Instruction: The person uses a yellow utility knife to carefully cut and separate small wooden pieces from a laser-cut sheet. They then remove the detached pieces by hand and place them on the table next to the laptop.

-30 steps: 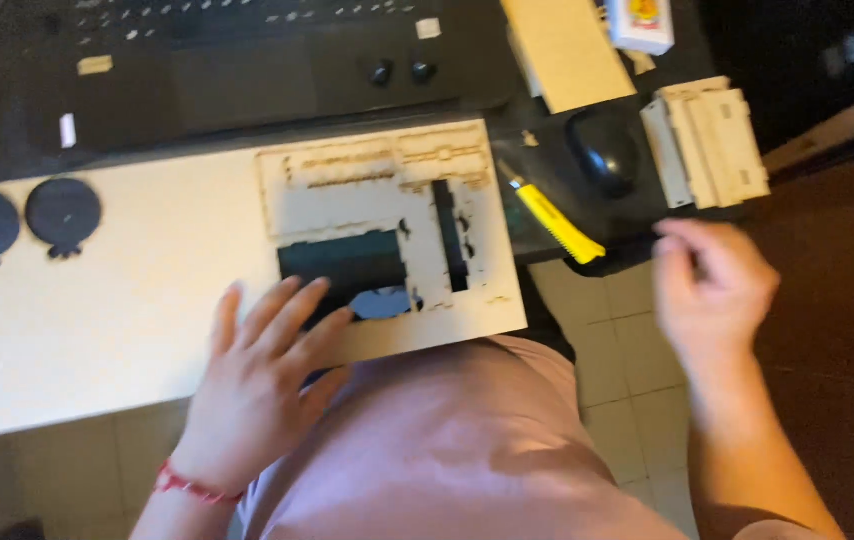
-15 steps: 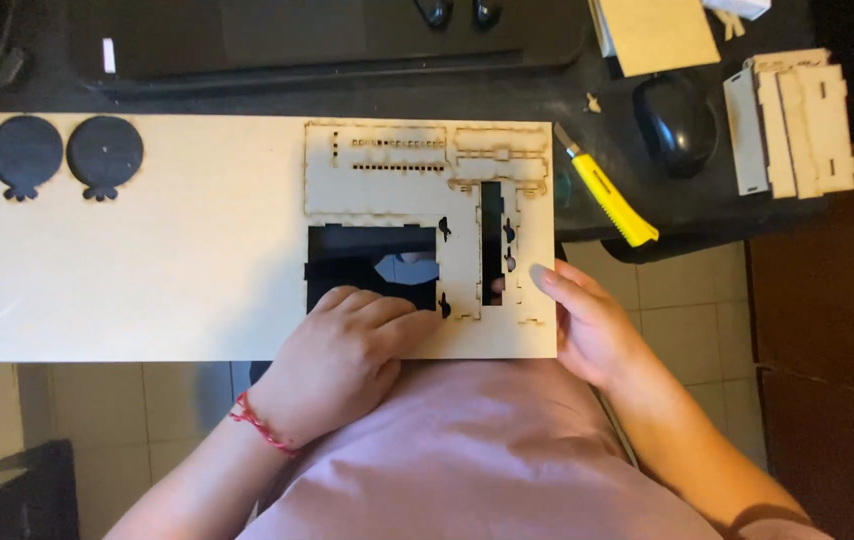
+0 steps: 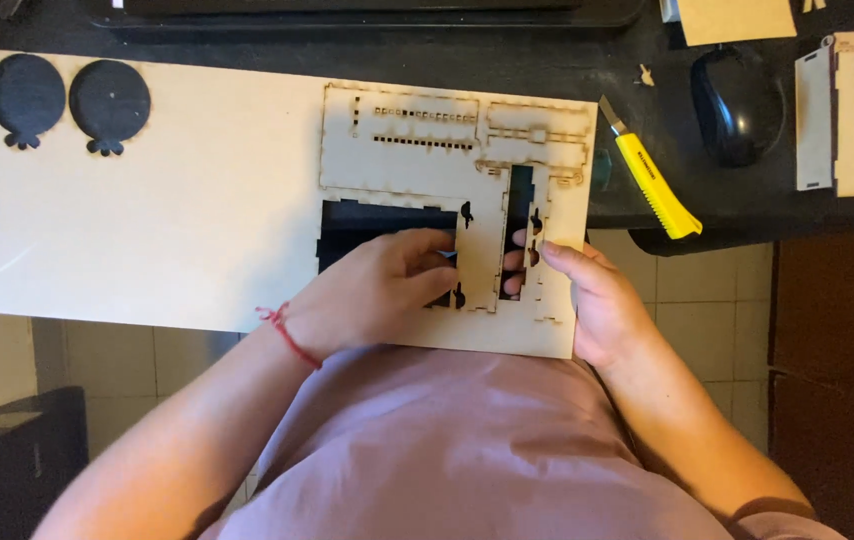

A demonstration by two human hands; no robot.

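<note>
A large thin wooden sheet (image 3: 167, 200) with laser-cut outlines lies across the dark desk and overhangs its near edge. My left hand (image 3: 377, 290), a red string on its wrist, rests on the sheet with its fingers curled into a rectangular cut-out hole (image 3: 387, 225). My right hand (image 3: 587, 300) grips the sheet's near right corner; its fingers show through a narrow vertical slot (image 3: 519, 235). Between the two openings stands a narrow strip of cut wood (image 3: 479, 250).
Two round holes (image 3: 67, 100) are cut in the sheet's far left corner. A yellow utility knife (image 3: 647, 175) lies right of the sheet, with a black mouse (image 3: 737, 105) and stacked cut wooden pieces (image 3: 852, 110) beyond. A tiled floor shows below.
The view has drawn closer. My right hand came in from the right and took hold of the sheet's near right edge. My left hand's fingers have slid into the cut-out.
</note>
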